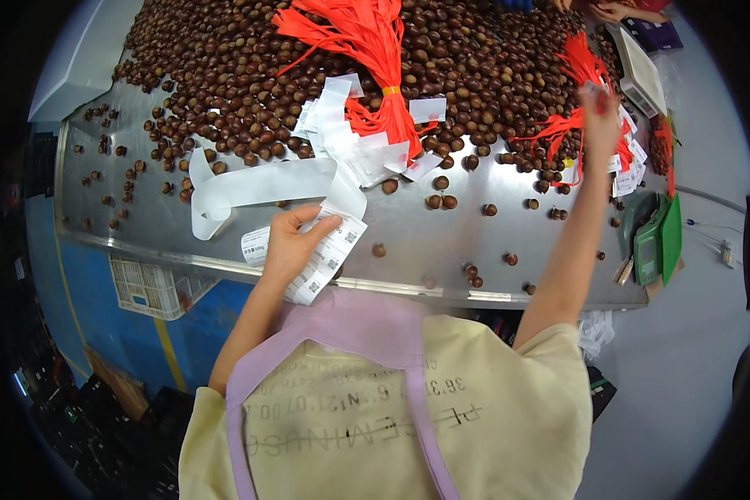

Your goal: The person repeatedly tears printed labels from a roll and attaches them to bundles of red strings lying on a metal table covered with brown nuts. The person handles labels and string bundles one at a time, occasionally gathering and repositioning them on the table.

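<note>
My left hand (290, 242) pinches a strip of white printed labels (329, 250) at the table's near edge. From there a long blank white ribbon (267, 185) curls leftward over the metal. My right arm reaches far to the right, where my right hand (600, 117) is blurred over a bundle of red strips (582, 62) with white tags (631, 171). Its fingers are smeared, so what they hold cannot be made out. A larger bundle of red strips (383, 50), banded in yellow, lies ahead of me with white tags at its lower end.
Brown chestnuts (217, 75) are heaped across the back of the metal table (408, 258), with loose ones nearer me. A green plastic scoop-like piece (662, 237) lies at the right corner. Below left stands a white crate (146, 287). Another person's hand (610, 12) shows at far right.
</note>
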`<state>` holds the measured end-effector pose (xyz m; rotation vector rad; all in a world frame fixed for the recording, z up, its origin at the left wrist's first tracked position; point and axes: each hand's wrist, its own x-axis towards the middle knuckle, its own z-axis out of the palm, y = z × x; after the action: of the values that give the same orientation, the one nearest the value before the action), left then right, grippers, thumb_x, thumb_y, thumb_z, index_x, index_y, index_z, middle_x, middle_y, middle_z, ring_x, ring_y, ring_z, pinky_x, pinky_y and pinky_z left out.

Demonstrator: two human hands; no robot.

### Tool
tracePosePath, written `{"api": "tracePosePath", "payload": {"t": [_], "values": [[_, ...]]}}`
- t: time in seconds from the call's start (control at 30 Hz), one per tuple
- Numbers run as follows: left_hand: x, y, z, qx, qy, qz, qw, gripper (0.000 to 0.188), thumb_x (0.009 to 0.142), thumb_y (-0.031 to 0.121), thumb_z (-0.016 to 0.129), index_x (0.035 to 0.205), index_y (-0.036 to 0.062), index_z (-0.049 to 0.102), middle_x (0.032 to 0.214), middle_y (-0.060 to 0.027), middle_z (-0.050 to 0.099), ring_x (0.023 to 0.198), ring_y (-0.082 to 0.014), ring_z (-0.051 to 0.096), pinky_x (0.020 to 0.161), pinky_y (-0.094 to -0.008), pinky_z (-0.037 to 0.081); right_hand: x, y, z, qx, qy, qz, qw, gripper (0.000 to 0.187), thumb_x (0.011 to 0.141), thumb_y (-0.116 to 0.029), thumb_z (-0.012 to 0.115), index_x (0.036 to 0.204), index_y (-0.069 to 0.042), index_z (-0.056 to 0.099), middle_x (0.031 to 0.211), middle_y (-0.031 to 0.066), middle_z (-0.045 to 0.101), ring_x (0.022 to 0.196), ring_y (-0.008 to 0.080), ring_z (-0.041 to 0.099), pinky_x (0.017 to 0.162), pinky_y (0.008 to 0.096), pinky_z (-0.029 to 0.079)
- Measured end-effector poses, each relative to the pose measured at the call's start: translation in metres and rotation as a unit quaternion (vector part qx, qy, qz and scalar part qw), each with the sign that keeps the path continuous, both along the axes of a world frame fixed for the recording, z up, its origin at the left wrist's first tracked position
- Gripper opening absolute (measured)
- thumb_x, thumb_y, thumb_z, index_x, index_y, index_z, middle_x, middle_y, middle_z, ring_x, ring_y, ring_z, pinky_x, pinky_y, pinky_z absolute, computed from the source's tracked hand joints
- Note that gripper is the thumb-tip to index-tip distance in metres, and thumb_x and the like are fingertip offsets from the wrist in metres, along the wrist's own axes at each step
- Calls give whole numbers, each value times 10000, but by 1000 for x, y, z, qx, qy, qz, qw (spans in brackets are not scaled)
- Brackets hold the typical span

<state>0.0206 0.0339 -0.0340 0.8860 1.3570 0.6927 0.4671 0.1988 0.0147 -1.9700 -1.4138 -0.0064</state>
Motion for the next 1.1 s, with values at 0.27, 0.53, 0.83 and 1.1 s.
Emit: {"api": "tracePosePath", "payload": {"t": [0.27,0.53,0.83,1.1], "values": [[4,6,4,25,-4,17,1000,151,803,85,665,902,-29,657,759,-56,665,613,-63,595,530,-188,462,-188,-9,-64,-84,80,271,955,282,801,-274,618,957,-42,651,860,121,653,812,263,627,739,361,472],[-3,3,5,37,-23,27,999,171,799,121,676,896,-19,655,728,-38,655,586,-50,574,507,-180,442,-214,14,-40,-351,-23,244,904,581,657,-559,673,980,-76,669,869,100,676,857,259,637,751,370,481],[-6,0,6,34,-52,22,998,179,806,159,668,876,-5,657,753,-31,656,633,-59,575,550,-201,454,-207,-2,-49,-388,386,268,793,371,738,-289,678,931,20,610,830,69,637,750,129,581,698,259,452],[-8,-3,2,41,-73,21,996,171,799,160,676,860,2,654,747,-28,654,628,-57,576,550,-196,453,-152,-72,1,-363,601,348,622,275,804,-97,537,1019,71,510,690,127,613,721,193,626,707,292,493]]}}
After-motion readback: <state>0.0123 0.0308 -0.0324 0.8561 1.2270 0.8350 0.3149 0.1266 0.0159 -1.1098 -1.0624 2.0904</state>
